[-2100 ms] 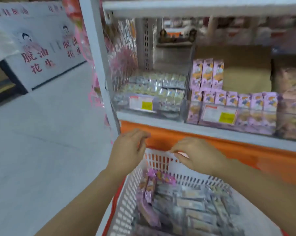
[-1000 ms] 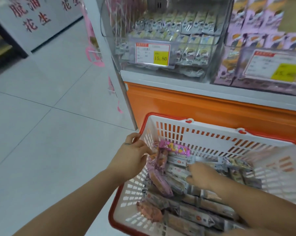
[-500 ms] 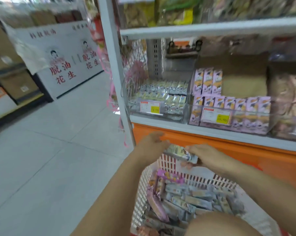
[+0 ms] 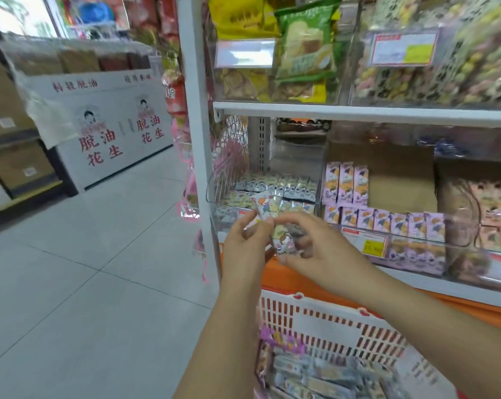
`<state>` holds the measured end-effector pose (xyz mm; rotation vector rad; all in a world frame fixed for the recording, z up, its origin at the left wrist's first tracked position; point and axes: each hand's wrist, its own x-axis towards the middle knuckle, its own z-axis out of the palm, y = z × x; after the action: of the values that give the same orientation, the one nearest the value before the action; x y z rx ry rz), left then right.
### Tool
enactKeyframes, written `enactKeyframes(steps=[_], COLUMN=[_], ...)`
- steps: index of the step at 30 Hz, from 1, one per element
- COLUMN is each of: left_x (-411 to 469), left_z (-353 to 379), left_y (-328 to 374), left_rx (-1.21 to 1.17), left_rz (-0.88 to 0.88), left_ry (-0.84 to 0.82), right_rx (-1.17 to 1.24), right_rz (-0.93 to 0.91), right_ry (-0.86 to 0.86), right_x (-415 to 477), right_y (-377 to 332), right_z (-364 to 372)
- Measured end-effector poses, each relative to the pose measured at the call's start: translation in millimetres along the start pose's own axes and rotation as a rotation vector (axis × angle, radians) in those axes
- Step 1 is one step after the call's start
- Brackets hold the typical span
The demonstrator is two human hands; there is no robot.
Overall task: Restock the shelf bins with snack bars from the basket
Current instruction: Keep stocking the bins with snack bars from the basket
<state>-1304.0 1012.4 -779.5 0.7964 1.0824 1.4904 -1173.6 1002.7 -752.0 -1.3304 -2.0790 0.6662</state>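
The left hand (image 4: 248,240) and right hand (image 4: 315,249) pinch blurry cartoon-printed foil snack bars (image 4: 268,208) (count unclear). Below the fingers (image 4: 309,227), a cut-off white slatted plastic basket (image 4: 330,321); leftward, grey tiled floor (image 4: 99,269).

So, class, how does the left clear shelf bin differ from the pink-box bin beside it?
The left bin holds pale wrapped bars lying in rows; the right bin holds pink boxes standing upright. The left bin's stock sits low; the right bin's stacks higher. Both are clear plastic.

Pale grey tiled floor (image 4: 79,283), white display counter (image 4: 114,108) with red lettering at left, brown cartons (image 4: 16,168) beside it
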Motion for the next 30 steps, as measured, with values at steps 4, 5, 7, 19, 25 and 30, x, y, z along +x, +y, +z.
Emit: enactKeyframes(steps=[4,5,7,19,25,30], left_x=[23.7,31.2,48.0,135.7,158.2,161.3], left_z=[-2.8,-1.9,-0.8,-16.4,-27.8,-29.0], left_y=[-0.1,0.1,-1.2,-41.1,-61.3,-66.5], left_rx=[0.095,0.089,0.056,0.628,0.553,0.507], left_rz=[0.099,0.105,0.091,0.276,0.446,0.485], left_ry=[0.001,-0.004,0.014,0.405,0.484,0.496], right_rx=[0.171,0.256,0.396,0.207,-0.119,-0.277], right_rz=[0.020,0.038,0.083,0.295,0.273,0.209], right_ry=[0.033,0.034,0.020,0.189,0.242,0.130], right_x=[37.3,50.9,82.8,302.8,337.9,335.5], right_y=[4.4,5.4,11.0,88.4,99.7,102.6], right_z=[16.2,18.6,22.0,72.6,85.7,84.2])
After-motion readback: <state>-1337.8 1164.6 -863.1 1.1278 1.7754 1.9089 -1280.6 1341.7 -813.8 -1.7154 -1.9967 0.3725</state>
